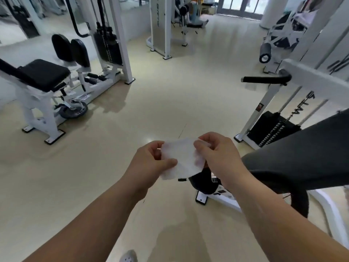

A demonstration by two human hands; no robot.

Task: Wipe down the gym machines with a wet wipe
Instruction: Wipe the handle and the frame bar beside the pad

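Pale cream flooring [170,95] with a soft sheen ran through the whole gym, and windows [239,4] showed at the upper right of the frame. At the left stood a white-framed seated machine [35,103] with a black seat [44,73], two upright black pads [70,50] and a weight stack [107,48] behind. Further back, at upper centre, rose a tall white machine [160,25]. At lower centre two bare forearms reached forward. The left hand [151,163] pinched the left edge of a white wet wipe [179,157] between thumb and curled fingers. The right hand [219,154] pinched its right edge, so the sheet was spread between them above the floor. At the right, a cable machine [311,78] had a black handle [264,79], a dark plate stack [272,127] and a broad grey pad [302,154] just beside the right forearm.
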